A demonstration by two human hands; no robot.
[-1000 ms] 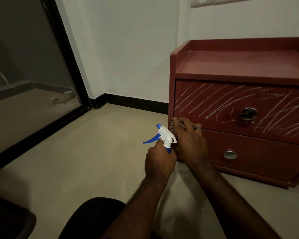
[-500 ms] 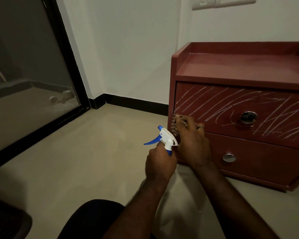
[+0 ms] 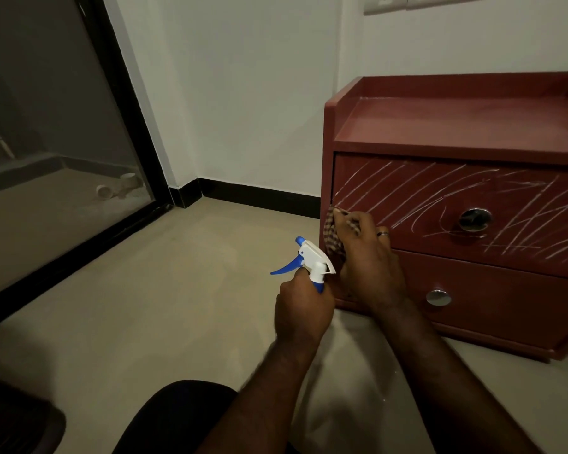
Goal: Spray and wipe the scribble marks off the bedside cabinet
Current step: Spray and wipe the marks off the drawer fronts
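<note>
A beige floor [image 3: 145, 290] is meeting white walls [image 3: 243, 93] and black skirting [image 3: 259, 198], and the red bedside cabinet [image 3: 473, 126] is standing just beyond both hands. The left hand [image 3: 304, 309] is gripping the neck of a blue-and-white spray bottle [image 3: 312, 260], its fingers curled and the trigger hanging to its left. Just to its right, the right hand [image 3: 368, 267], wrist bent upward, is holding a checked cloth [image 3: 332, 240] under curled fingers against the top drawer [image 3: 522, 204] at its lower left corner. White scribble marks [image 3: 423, 194] are running across that drawer, above and right of the right hand.
</note>
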